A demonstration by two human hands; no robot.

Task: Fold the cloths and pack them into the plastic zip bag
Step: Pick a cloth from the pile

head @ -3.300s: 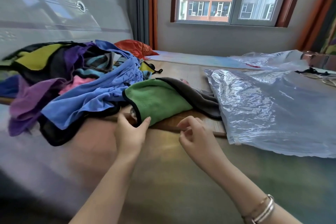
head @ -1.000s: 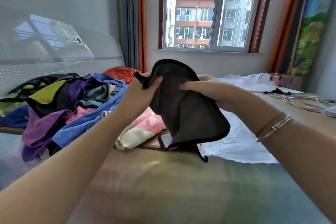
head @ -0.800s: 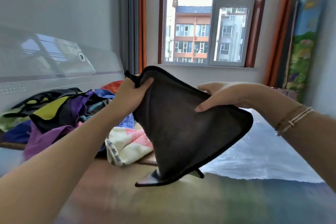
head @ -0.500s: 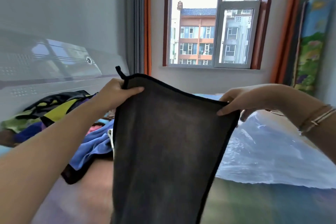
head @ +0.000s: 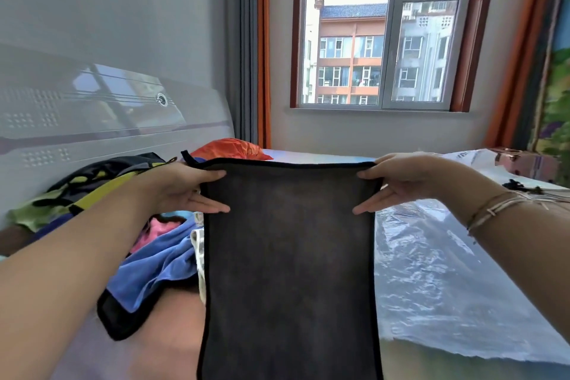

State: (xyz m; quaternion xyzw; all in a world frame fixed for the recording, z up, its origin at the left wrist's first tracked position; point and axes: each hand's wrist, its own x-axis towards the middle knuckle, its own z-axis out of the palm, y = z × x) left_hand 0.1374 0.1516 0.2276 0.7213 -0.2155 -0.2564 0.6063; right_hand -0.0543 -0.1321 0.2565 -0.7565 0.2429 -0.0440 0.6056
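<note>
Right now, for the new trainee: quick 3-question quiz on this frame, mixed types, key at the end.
1. True or false: the dark grey cloth lies folded flat on the table.
2. Where do the left hand and right hand hold it? A) bottom hem B) top corners C) middle
3. Fill in: the plastic zip bag lies to the person's ____ of the cloth.

Key: 1 false, it hangs spread out. 2 B. 3 right.

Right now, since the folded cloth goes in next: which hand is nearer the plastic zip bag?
Right. The right hand pinches the dark cloth's top corner just above the plastic zip bag; the left hand holds the opposite corner, over the cloth pile.
</note>
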